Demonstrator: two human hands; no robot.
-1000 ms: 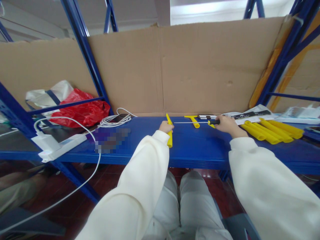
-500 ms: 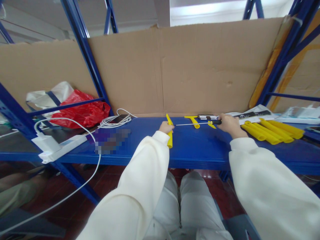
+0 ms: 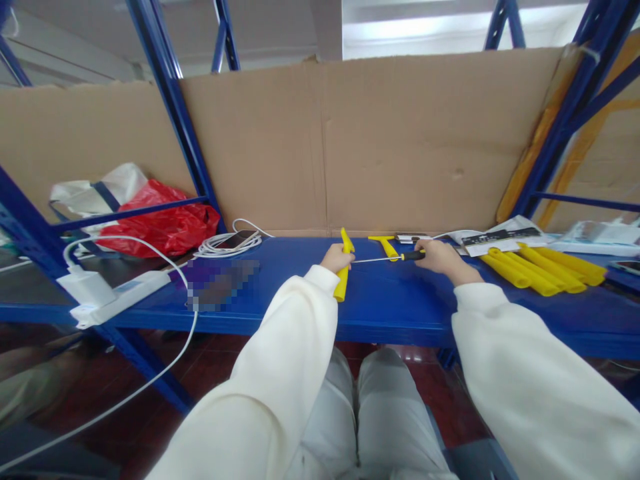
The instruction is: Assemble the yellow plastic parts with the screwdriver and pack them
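Note:
My left hand is closed around a long yellow plastic piece that rests on the blue shelf. My right hand grips the black and yellow handle of a screwdriver. Its thin metal shaft points left, and the tip reaches the yellow piece by my left hand. A yellow T-shaped piece lies just behind the shaft.
Several yellow bars lie at the right beside printed sheets. A phone with a coiled white cable and a red bag sit at the left. A white power strip overhangs the shelf edge. Cardboard backs the shelf.
My right hand has moved left with the screwdriver, bringing its tip up to the yellow piece. My left hand has tilted that piece slightly more upright.

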